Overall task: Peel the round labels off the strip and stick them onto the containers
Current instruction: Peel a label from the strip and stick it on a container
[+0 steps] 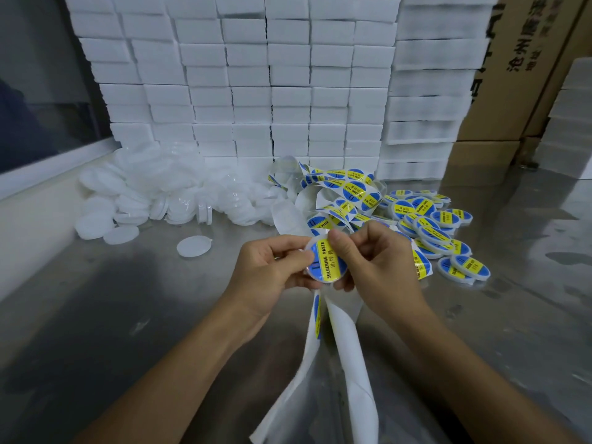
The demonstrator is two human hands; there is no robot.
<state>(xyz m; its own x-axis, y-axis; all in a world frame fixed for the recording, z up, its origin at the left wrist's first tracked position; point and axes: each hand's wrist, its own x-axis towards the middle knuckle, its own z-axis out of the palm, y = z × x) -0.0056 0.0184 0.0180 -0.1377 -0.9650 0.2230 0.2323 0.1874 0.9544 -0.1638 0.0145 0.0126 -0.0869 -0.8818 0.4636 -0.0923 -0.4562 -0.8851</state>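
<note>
Left hand (272,267) grips container (326,262) at its rim; right hand (378,261) thumb presses round label (330,261) down; other right fingers curled, apparently under the container.

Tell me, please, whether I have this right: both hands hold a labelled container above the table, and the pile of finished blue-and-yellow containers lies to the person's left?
Not quite. The head view shows the labelled containers piled on the person's right; the unlabelled white ones lie on the left. The rest stands: the left hand and right hand hold a labelled container above the table.
</note>
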